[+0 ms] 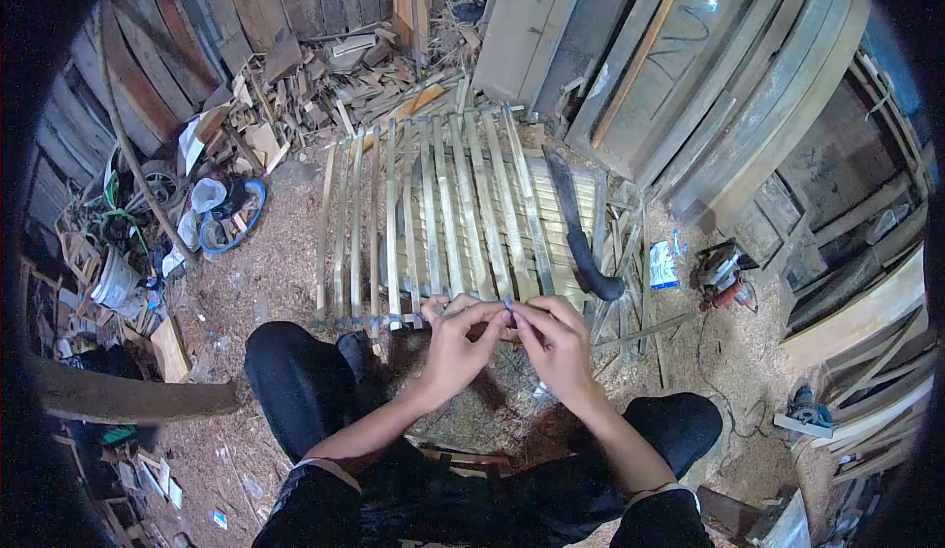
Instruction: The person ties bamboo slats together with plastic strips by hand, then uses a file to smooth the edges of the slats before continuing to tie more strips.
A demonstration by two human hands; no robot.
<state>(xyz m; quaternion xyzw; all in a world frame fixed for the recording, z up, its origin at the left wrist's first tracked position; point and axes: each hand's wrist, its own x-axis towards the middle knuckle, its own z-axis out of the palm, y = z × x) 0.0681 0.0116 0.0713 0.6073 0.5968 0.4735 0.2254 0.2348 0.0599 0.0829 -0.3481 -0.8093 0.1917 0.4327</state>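
My left hand (461,343) and my right hand (558,343) meet at the near end of a row of long, narrow wooden slats (469,208). Thumbs and forefingers of both hands are pinched together around a slat end. A tiny bluish bit shows between the fingertips, too small to name. The slats lie side by side, spaced apart, pointing away from me. Beneath them sits a stack of more pale strips (581,208). To the right of the slats lies a dark, curved, hooked piece (579,238). My fingers hide the slat end itself.
Wood scraps (335,90) pile up at the back. Boards (610,75) lean at the back right. A power tool (726,277) with a cord stands on the right, another tool (809,408) lower down. A white bucket (120,287) and a blue-rimmed basin (234,218) are left.
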